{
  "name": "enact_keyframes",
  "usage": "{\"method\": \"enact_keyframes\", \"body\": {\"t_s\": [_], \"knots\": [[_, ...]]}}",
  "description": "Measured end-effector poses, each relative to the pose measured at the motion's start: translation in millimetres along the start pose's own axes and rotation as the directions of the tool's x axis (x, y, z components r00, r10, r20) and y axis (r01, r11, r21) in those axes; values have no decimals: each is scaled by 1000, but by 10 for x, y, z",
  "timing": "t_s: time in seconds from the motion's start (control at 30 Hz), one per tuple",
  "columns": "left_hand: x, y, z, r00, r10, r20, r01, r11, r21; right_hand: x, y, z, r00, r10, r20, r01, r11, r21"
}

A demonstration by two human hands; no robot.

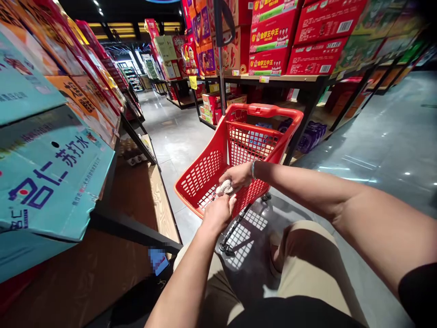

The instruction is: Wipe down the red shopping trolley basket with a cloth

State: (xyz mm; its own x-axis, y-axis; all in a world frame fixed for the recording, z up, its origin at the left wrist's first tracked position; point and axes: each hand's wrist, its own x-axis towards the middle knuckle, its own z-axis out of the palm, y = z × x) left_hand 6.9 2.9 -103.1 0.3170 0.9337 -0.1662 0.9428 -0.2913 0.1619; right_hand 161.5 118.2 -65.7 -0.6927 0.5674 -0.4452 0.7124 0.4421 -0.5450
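Head view: at the centre of the frame both hands meet at the near rim of a red plastic basket (235, 150). The left hand (218, 213) comes up from the bottom centre, its grip closed in a fist around the lower end of a small pale cloth (225, 187). The right hand (238, 176), reaching in from the right with a thin band at the wrist, has its fingers pinched together on the upper end of the same cloth. The cloth sits bunched between the two hands, touching the basket's rim or just above it; which of the two cannot be told. Whether any part of the rim has already been wiped does not show.

The basket is a tapered tub of glossy moulded plastic with lattice walls and a smooth, rounded rim, and it stands on a dark wheeled frame on the floor (375, 150). It holds a few packaged goods, dim through the mesh. The cloth looks soft, lumpy and off-white. The floor is polished grey tile that mirrors the lights. At left, teal cardboard boxes (48, 177) with printed lettering lie on a wooden shelf (150, 196) with a black metal edge. At the upper right, red cartons (307, 41) are stacked on dark racks.
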Motion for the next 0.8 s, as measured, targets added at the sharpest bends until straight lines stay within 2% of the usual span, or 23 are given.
{"method": "enact_keyframes", "body": {"t_s": [0.1, 0.2, 0.3, 0.33, 0.37, 0.47, 0.5, 0.6, 0.67, 0.7, 0.73, 0.8], "knots": [[32, 15, 55, 1000, 5, 7, -5, 1000, -22, -221, 53, -121, 995, 87, -52, -93, 985, -142], [30, -48, 83, 1000, 2, -17, -2, 999, -35, -551, 162, -305, 970, 99, -223, -178, 911, -371], [15, -152, 68, 999, 10, -54, -13, 998, -65, -819, 302, -313, 902, 60, -428, -285, 827, -484], [12, -187, 55, 998, 15, -65, -20, 997, -79, -862, 352, -235, 852, 36, -523, -326, 818, -473], [12, -218, 38, 997, 22, -73, -29, 995, -95, -874, 399, -111, 778, 10, -628, -365, 821, -439], [37, -254, -26, 994, 56, -93, -68, 989, -131, -723, 488, 487, 481, -29, -876, -412, 874, -256], [54, -240, -50, 993, 61, -98, -74, 988, -132, -623, 494, 724, 423, -31, -906, -381, 901, -208], [114, -127, -112, 994, 11, -108, -24, 992, -122, -280, 456, 1371, 335, 11, -942, -234, 969, -72], [145, -28, -128, 991, -46, -127, 27, 989, -145, -86, 417, 1668, 325, 58, -944, -174, 985, 1], [154, 15, -125, 988, -69, -140, 46, 986, -160, -12, 402, 1775, 349, 80, -934, -164, 986, 24], [158, 50, -115, 984, -88, -155, 61, 983, -171, 45, 393, 1860, 398, 91, -913, -158, 987, 30], [154, 83, -78, 977, -111, -182, 82, 983, -162, 114, 401, 1995, 547, 69, -834, -134, 991, -6]]}}
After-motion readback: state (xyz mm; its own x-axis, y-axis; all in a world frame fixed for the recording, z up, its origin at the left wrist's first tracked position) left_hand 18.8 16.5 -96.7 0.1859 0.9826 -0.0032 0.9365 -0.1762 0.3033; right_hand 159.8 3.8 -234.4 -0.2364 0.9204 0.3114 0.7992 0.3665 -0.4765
